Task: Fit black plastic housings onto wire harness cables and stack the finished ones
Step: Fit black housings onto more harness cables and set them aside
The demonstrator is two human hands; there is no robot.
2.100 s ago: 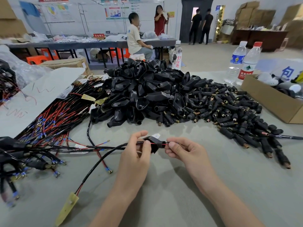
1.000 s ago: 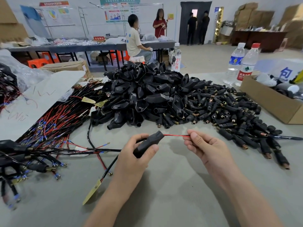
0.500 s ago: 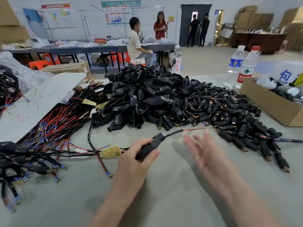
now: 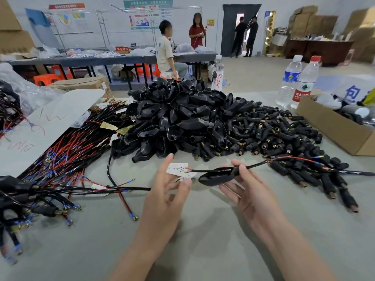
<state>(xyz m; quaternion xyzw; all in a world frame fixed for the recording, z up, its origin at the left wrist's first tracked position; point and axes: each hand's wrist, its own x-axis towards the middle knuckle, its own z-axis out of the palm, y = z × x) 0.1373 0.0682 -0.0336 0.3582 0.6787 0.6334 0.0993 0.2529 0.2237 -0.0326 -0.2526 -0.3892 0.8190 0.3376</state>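
Head view:
- Box: cardboard box (image 4: 332, 128) at the right end of the surface (image 4: 213, 250). White and dark stuff inside, can't tell what, and the frame edge crops it.
- Bottles: blue-label bottle (image 4: 288, 80) and red-cap bottle (image 4: 306, 82) just behind the box.
- Left hand: left hand (image 4: 166, 195) pinches a small white LED board (image 4: 178, 170).
- Right hand: right hand (image 4: 251, 193) grips the black housing (image 4: 215, 177) by its neck. The cable (image 4: 255, 164) runs through it, just in front of the housing pile (image 4: 178, 118).
- Hard to see: fitted harnesses (image 4: 12, 184) at the left edge are blurry and cut off.
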